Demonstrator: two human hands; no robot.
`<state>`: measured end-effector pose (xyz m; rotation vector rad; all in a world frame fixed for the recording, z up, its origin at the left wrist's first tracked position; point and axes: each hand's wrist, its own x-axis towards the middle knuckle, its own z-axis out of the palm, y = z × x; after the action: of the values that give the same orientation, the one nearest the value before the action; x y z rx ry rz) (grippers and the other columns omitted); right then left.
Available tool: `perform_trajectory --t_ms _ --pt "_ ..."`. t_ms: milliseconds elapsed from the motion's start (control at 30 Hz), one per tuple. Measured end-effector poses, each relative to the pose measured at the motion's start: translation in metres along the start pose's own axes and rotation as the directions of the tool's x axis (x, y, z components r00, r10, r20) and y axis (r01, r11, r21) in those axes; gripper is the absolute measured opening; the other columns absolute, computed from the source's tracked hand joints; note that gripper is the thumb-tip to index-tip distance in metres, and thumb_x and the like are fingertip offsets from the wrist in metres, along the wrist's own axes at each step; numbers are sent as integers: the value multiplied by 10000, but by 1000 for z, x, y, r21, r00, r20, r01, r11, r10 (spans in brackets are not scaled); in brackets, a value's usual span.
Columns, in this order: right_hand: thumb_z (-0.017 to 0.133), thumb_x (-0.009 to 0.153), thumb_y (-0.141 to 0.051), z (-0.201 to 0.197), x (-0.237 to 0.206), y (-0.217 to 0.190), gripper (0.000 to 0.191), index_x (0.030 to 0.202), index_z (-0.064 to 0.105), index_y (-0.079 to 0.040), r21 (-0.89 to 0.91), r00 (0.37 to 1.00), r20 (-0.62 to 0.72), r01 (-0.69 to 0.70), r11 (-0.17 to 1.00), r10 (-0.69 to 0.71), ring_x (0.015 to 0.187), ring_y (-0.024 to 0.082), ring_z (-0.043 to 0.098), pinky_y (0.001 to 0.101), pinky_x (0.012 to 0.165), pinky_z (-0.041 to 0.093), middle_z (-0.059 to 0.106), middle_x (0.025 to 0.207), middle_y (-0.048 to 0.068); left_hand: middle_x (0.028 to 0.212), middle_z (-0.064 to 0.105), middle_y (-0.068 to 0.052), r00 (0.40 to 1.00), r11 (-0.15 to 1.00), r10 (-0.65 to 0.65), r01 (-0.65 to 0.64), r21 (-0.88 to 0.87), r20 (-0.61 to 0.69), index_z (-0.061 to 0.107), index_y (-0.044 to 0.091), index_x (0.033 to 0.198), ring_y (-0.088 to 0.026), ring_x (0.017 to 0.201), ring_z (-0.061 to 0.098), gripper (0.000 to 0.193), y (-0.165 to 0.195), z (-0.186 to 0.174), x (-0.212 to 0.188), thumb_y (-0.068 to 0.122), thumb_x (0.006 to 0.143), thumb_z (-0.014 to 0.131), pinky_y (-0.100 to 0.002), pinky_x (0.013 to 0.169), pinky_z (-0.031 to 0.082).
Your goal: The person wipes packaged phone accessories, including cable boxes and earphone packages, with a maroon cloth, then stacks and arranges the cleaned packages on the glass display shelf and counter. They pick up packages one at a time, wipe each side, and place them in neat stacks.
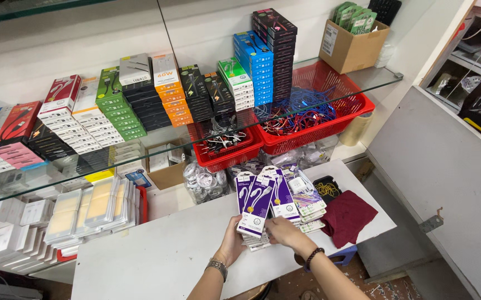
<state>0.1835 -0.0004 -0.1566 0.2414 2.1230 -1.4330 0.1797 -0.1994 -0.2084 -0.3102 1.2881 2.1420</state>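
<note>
Hands meet over a fanned stack of purple-and-white cable packs (260, 203) at the near edge of a white counter (157, 258). The left hand (232, 240), a metal watch (217, 267) on its wrist, is clasped around the stack from below and behind, fingers hidden by the cards. The right hand (282, 230), with a dark bead bracelet (313, 256) at the wrist, pinches the lower right corner of the front pack, thumb on its face. The packs rise from the grip in an upright fan, three faces showing, each printed with a white cable.

Just right of the fan, more of the same purple packs (308, 208) lie flat in a loose pile on the counter, touching the held stack. Right of that pile sits a folded maroon cloth (348, 216), and behind the cloth a small black pouch (327, 188). Left of the fan, well apart, clear blister packs with yellow inserts (87, 208) stand in a row.

Above and behind the fan, a glass shelf (382, 78) carries two red plastic baskets: a small one (230, 150) with white and black cables, a large one (321, 108) heaped with blue and red cables. Further left along the glass stand rows of boxed chargers (140, 100) in red, green, orange, black and blue. A cardboard box (352, 47) stands at the far right end.
</note>
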Motion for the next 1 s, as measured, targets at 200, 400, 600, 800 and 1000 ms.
perform_trajectory --t_ms 200,400,600,800,1000 --pt "683 917 -348 -15 -1 -49 489 1174 668 68 -471 944 -257 66 879 -209 893 359 788 401 880 600 756 970 273 1513 552 -116 998 998 57 -57 -8 -18 476 135 1516 -256 1387 515 980 -3 22 11 842 843 388 -452 1161 386" --pt "810 791 -210 -6 12 -43 617 1277 570 84 -618 893 -211 193 762 -397 1048 408 699 420 929 568 706 1067 305 1633 374 -43 993 998 -27 33 55 -112 324 236 1607 -232 1501 329 1028 13 32 11 870 799 281 -536 1188 264" --pt "765 859 -268 -46 24 -71 509 1227 648 64 -541 961 -199 56 839 -193 741 303 781 370 730 620 774 975 243 1658 309 -79 973 999 2 9 49 -230 242 182 1606 -270 1531 284 1009 35 59 12 820 827 313 -560 1219 220" --pt "622 987 -348 -163 57 -133 472 1265 647 32 -89 945 -246 200 976 -216 757 208 769 323 658 658 775 1041 180 1576 449 -173 374 694 717 -459 555 -588 410 4 1532 -317 1476 383 790 122 86 54 581 994 412 -472 1209 272" --pt "489 1032 -431 -262 124 -189 584 1391 567 22 334 876 -378 431 838 -300 1132 301 677 408 938 568 689 1275 199 1347 650 -173 491 450 859 -582 678 -148 632 -2 1323 -305 1305 573 460 231 177 141 313 1021 484 -385 1105 410"
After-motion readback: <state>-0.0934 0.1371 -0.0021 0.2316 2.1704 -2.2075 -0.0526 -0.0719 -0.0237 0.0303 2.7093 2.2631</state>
